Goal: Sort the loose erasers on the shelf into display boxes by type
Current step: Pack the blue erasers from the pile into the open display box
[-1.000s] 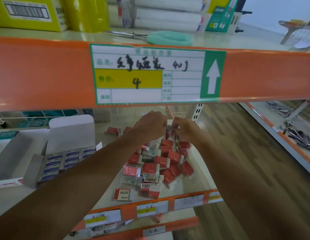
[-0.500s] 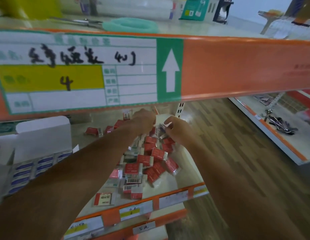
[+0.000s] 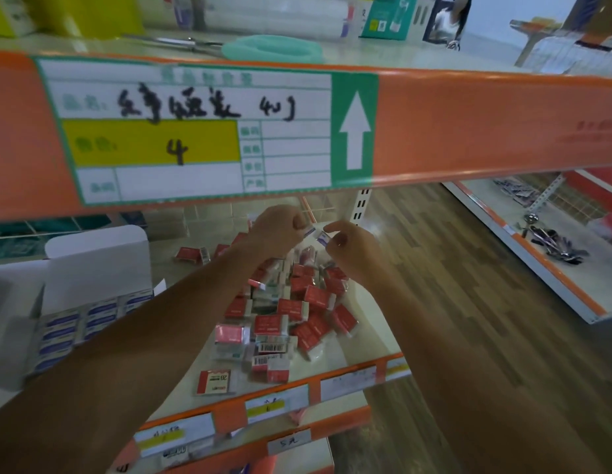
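Erasers [image 3: 297, 313], mostly red-wrapped, lay heaped on the shelf [image 3: 167, 265]. Left hand [image 3: 275, 230] and right hand [image 3: 349, 244] together pinched one small blue-white eraser [image 3: 316, 234] above the heap. Open display box [image 3: 92, 268] at left held blue-labelled rows.

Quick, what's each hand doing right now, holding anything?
Left hand: closed, pinching a small eraser.
Right hand: closed, fingers pinching that eraser too, or a second one beside it; cannot tell which.
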A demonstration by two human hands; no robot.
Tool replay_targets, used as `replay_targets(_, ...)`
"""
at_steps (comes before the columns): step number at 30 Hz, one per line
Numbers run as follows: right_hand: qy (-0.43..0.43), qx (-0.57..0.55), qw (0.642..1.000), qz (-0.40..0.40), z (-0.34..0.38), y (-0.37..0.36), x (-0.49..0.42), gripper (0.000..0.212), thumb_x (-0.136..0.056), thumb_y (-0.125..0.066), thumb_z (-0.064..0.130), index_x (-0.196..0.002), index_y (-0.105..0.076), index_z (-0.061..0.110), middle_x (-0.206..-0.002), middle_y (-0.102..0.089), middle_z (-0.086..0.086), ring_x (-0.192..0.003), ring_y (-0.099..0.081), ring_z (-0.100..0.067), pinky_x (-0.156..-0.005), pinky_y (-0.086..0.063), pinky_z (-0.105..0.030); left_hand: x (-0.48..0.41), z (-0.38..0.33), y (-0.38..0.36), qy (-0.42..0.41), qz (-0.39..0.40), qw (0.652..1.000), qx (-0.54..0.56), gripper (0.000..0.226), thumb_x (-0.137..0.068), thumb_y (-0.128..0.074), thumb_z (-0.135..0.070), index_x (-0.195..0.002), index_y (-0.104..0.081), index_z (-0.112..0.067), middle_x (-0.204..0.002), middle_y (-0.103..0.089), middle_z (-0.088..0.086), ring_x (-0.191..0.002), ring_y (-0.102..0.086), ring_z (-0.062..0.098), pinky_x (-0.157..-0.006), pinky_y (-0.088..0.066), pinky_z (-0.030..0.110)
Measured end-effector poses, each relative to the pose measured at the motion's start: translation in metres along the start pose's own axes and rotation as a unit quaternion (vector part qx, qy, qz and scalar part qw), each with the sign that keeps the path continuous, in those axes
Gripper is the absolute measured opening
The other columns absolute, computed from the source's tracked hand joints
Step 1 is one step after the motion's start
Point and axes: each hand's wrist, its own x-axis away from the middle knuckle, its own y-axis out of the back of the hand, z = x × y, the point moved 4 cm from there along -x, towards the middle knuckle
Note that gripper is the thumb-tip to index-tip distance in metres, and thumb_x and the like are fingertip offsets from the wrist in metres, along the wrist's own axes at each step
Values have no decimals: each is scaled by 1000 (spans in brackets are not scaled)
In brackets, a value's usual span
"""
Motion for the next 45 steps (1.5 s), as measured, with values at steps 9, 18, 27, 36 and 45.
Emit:
replay_targets(9, 0, -148, 989, 1, 42, -21, 20, 23, -89, -54, 11, -104, -71, 17, -75, -64, 8, -61, -57, -8, -50, -39, -14, 67, 21, 50, 123, 6, 939, 322, 27, -85, -65, -7, -110, -62, -16, -82, -67, 19, -62, -65, 24, -50, -51, 22)
replay_targets(18, 81, -161, 981, 66, 116, -66, 38, 25, -88, -54, 11, -94, -63, 33, -82, -69, 4, -69, -67, -17, -61, -54, -27, 123, 80, 99, 172, -21, 940, 295, 12, -82, -68, -3, -91, -61, -6, -82, -68, 13, -60, -65, 12, -57, -56, 22)
replay_targets(27, 103, -189, 960, 181, 165, -110, 58, 14, -89, -65, 15, -102, -70, 17, -87, -71, -1, -75, -69, -11, -67, -56, -23, 185, 126, 136, 205, -42, 932, 296, 18, -81, -68, -2, -94, -63, -12, -92, -70, 8, -73, -70, 11, -65, -56, 19)
replay_targets(36, 166, -75, 955, 233, 201, -144, 71, 17, -86, -65, 8, -92, -60, 23, -86, -61, 13, -78, -60, -4, -66, -50, -19, 217, 165, 151, 259, -44, 935, 237, 5, -84, -63, -17, -88, -61, -14, -87, -67, 5, -84, -66, 23, -76, -55, 35)
replay_targets(45, 183, 40, 931, 312, 193, -151, 80, 4, -83, -72, 21, -83, -68, 21, -83, -67, 7, -79, -64, -8, -73, -54, -29, 233, 173, 143, 271, -29, 901, 336, 28, -86, -60, -3, -109, -62, -20, -93, -68, 11, -77, -71, 22, -75, -59, 33)
